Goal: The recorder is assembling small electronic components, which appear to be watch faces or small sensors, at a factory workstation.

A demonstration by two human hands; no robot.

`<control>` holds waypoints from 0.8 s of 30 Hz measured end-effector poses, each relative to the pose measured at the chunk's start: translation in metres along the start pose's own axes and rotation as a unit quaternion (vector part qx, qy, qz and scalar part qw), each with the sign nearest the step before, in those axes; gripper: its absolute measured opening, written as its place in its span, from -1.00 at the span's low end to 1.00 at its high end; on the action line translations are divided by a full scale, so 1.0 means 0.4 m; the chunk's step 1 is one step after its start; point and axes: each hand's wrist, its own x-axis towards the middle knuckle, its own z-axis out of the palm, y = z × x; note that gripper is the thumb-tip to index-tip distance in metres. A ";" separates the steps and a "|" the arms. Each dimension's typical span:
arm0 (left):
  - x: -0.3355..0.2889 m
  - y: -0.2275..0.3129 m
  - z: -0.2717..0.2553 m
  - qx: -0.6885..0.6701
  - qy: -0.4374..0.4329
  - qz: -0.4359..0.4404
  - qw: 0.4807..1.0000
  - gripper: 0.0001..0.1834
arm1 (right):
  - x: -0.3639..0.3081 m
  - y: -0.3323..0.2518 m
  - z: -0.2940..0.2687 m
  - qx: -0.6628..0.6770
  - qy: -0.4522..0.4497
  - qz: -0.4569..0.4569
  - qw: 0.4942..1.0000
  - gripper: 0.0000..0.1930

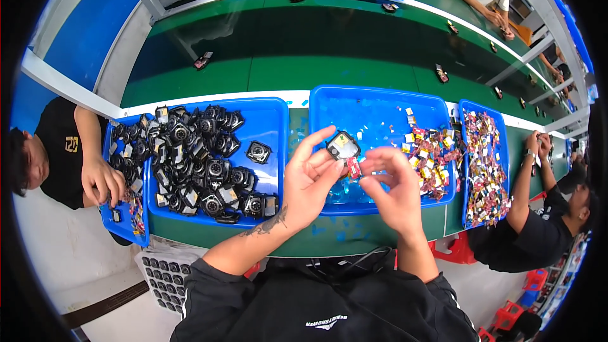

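Observation:
My left hand holds a black smartwatch case between thumb and fingers, its pale inner side facing up. A small red part with a pale strip hangs at the lower edge of the case, by my left thumb. Just right of it is my right hand, its fingers curved and apart, with nothing visible between them. Both hands are over a blue tray that has small red, yellow and white parts heaped at its right side and bits of blue film on its bottom.
To the left, a blue tray holds piled black watch cases. On the right stands a tray of small coloured parts. Beyond runs a green conveyor belt with scattered watch pieces. Co-workers sit on both sides and across.

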 end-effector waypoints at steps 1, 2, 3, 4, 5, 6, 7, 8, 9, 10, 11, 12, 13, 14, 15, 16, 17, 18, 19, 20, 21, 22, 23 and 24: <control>-0.001 -0.004 -0.001 0.028 -0.003 0.022 0.999 -0.56 | -0.013 0.010 -0.003 -0.011 -0.028 0.007 1.000 -0.72; 0.000 -0.009 -0.003 0.056 -0.009 0.044 0.997 -0.58 | -0.018 0.015 -0.004 -0.023 -0.053 0.012 0.998 -0.79; -0.006 -0.013 -0.016 0.113 -0.016 0.038 0.993 -0.66 | -0.019 0.007 0.006 -0.009 -0.031 0.015 0.999 -0.89; -0.006 -0.009 -0.019 0.113 -0.016 0.040 0.993 -0.66 | -0.020 0.003 0.005 -0.009 -0.031 0.013 0.999 -0.89; -0.003 -0.003 -0.021 0.213 -0.036 0.099 0.971 -0.69 | -0.019 0.003 0.005 0.008 -0.021 0.017 1.000 -0.89; 0.003 0.008 -0.019 0.310 -0.055 0.157 0.936 -0.71 | -0.018 0.004 0.004 0.025 -0.010 0.020 0.999 -0.89; 0.005 0.025 -0.014 0.379 -0.055 0.188 0.904 -0.72 | -0.014 0.005 -0.001 0.025 -0.010 0.019 0.999 -0.89; 0.009 0.027 -0.015 0.379 -0.055 0.188 0.904 -0.72 | -0.011 0.005 -0.010 0.035 -0.029 0.030 0.998 -0.90; 0.013 0.026 -0.015 0.419 -0.062 0.223 0.878 -0.70 | -0.007 0.005 -0.018 0.046 -0.048 0.042 0.997 -0.91; 0.015 0.024 -0.016 0.458 -0.069 0.258 0.848 -0.69 | -0.003 0.001 -0.028 0.045 -0.047 0.042 0.997 -0.91; 0.016 0.019 -0.013 0.469 -0.065 0.266 0.840 -0.70 | 0.002 -0.007 -0.041 -0.002 -0.068 0.057 0.996 -0.92; 0.015 0.015 -0.015 0.469 -0.066 0.267 0.839 -0.70 | 0.006 -0.012 -0.048 -0.048 -0.088 0.071 0.992 -0.93; 0.014 0.011 -0.017 0.493 -0.078 0.289 0.817 -0.71 | 0.007 -0.014 -0.049 -0.048 -0.086 0.070 0.993 -0.93; 0.013 0.006 -0.019 0.514 -0.090 0.311 0.795 -0.71 | 0.008 -0.013 -0.048 -0.109 -0.080 0.010 0.991 -0.93; 0.012 0.009 -0.017 0.518 -0.088 0.313 0.791 -0.74 | 0.009 -0.013 -0.049 -0.169 -0.074 -0.050 0.982 -0.94; 0.011 0.012 -0.012 0.516 -0.092 0.313 0.792 -0.74 | 0.009 -0.016 -0.051 -0.170 -0.070 -0.049 0.982 -0.94; 0.008 0.016 -0.012 0.521 -0.083 0.289 0.799 -0.75 | 0.010 -0.022 -0.050 -0.213 -0.073 -0.081 0.971 -0.95; 0.006 0.017 -0.013 0.525 -0.074 0.263 0.806 -0.76 | 0.012 -0.029 -0.048 -0.255 -0.076 -0.112 0.957 -0.95; 0.005 0.016 -0.014 0.539 -0.071 0.270 0.795 -0.77 | 0.015 -0.037 -0.047 -0.272 -0.080 -0.120 0.951 -0.95; 0.004 0.019 -0.011 0.537 -0.074 0.270 0.795 -0.77 | 0.019 -0.041 -0.051 -0.274 -0.077 -0.118 0.951 -0.95; 0.004 0.024 -0.009 0.548 -0.088 0.272 0.786 -0.79 | 0.024 -0.044 -0.056 -0.291 -0.096 -0.140 0.942 -0.94; 0.004 0.027 -0.008 0.558 -0.100 0.273 0.777 -0.80 | 0.025 -0.046 -0.061 -0.307 -0.116 -0.161 0.931 -0.92; 0.002 0.026 -0.013 0.559 -0.100 0.273 0.777 -0.80 | 0.025 -0.048 -0.065 -0.307 -0.116 -0.162 0.931 -0.92; 0.000 0.022 -0.021 0.426 -0.102 0.106 0.893 -0.81 | 0.023 -0.050 -0.068 -0.298 -0.130 -0.164 0.931 -0.91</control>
